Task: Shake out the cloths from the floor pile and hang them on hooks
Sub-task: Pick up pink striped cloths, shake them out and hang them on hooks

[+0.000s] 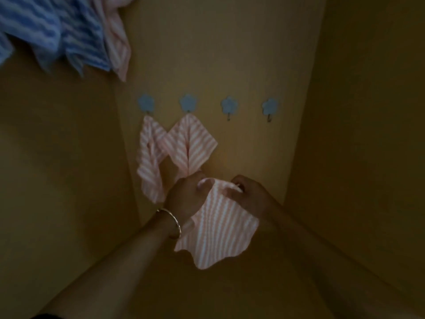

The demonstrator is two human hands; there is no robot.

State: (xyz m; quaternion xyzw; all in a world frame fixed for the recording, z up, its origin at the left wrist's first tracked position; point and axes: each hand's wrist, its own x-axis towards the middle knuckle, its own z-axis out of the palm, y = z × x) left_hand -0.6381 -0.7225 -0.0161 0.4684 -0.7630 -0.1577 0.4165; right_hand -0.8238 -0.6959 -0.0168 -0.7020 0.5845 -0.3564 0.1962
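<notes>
Hands meet at the top edge of a pink-and-white striped cloth [216, 229] in front of a dim yellow wall [207, 54]. The left hand [186, 196], with a thin bangle [171, 223] on its wrist, has its fingers closed over the cloth's upper left corner; the right hand [248, 194] pinches the edge just beside it, so both are clamped on the same cloth, which droops below them in loose folds, clear of the wall. Above the hands runs a row of four blue flower-shaped hooks. The first hook [145, 103] carries a narrow hanging pink striped cloth [149, 162], and the second hook [188, 102] carries another pink striped cloth [190, 146] spread in a diamond shape — its lower tip comes down to the left hand, and the two hung cloths overlap at their inner edges. The third hook [228, 106] and the fourth hook [269, 107] are bare, their small metal prongs showing. At the upper left corner of the view hang a blurred blue striped cloth [57, 31] and, beside it, one more pink striped piece [115, 38] — what holds them up is out of sight.
</notes>
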